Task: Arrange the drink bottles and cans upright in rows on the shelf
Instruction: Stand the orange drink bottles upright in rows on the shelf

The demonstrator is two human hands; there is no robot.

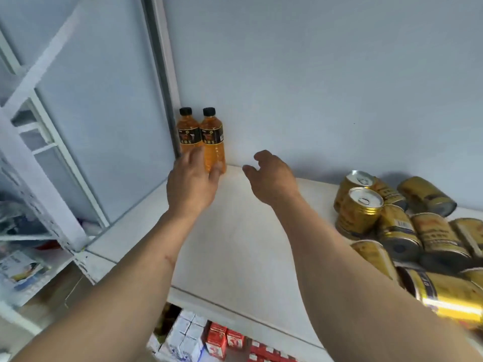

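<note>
A lying gold can (444,290) shows "16"; the bottle labels (212,137) are illegible.

two bottles (201,137) stand side by side at shelf (235,231) back-left; cans (407,226) heaped right.

Both bare arms were stretched forward, away from the person, and came closer together toward the far end. The left hand (192,182) was on the left side, its back turned up, the fingers reaching forward and a little spread; the fingertips were pressed against something at the far left, but the hand was not closed around it. The right hand (271,176) was near it on the right, apart from it, free in the air, its fingers loosely curled and the thumb pointing left.
</note>
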